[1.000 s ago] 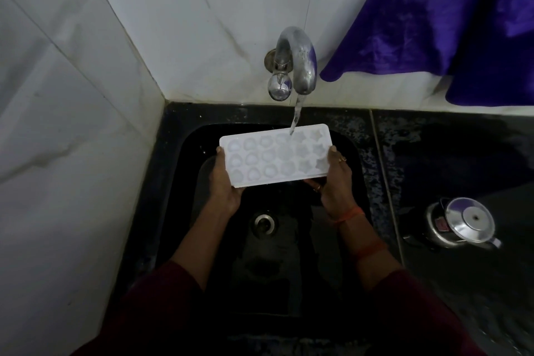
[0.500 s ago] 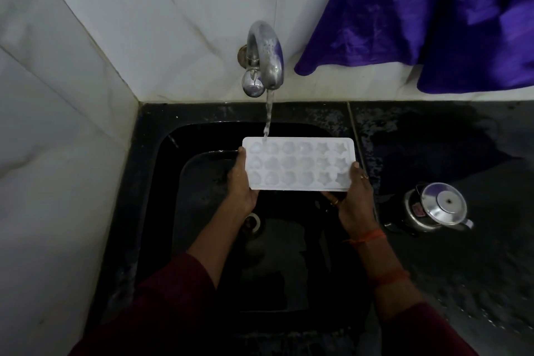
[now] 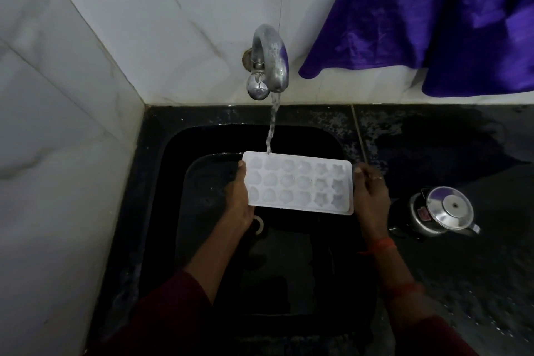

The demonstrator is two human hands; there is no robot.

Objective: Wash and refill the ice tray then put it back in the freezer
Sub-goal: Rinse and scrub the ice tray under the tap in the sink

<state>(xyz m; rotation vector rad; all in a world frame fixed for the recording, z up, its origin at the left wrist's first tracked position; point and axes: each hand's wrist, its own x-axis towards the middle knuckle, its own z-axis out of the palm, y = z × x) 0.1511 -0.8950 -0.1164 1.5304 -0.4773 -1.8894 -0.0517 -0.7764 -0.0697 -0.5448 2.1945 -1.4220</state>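
- The left hand (image 3: pixel 238 196) grips the ice tray (image 3: pixel 299 183) by its 9 o'clock short edge, thumb laid on the top rim and fingers tucked out of sight underneath.
- The right hand (image 3: pixel 371 199) pinches the 3 o'clock short edge in the same way, thumb on the rim near the far corner, the other fingers curled beside and under it.
- The tray is held face up and roughly level above the black sink (image 3: pixel 161 211), clear of the basin floor, with the drain (image 3: pixel 259 224) just showing below its 7 o'clock corner.
- A water stream (image 3: pixel 273 127) from the tap (image 3: pixel 270 63) at 12 o'clock lands on the tray's far row, close to the 11 o'clock corner.
- Further out, a steel pot (image 3: pixel 442 212) stands on the dark counter (image 3: pixel 462 153) at 3 to 4 o'clock, and a purple cloth (image 3: pixel 433 23) hangs at 1 o'clock.
- Progress, as I judge it: the tray is under running water, so the job is at the wash or refill stage; which one cannot be told, nor how full the moulds are.
- Left to do: water in every mould, tap closed, tray carried level to a freezer that is not in view.
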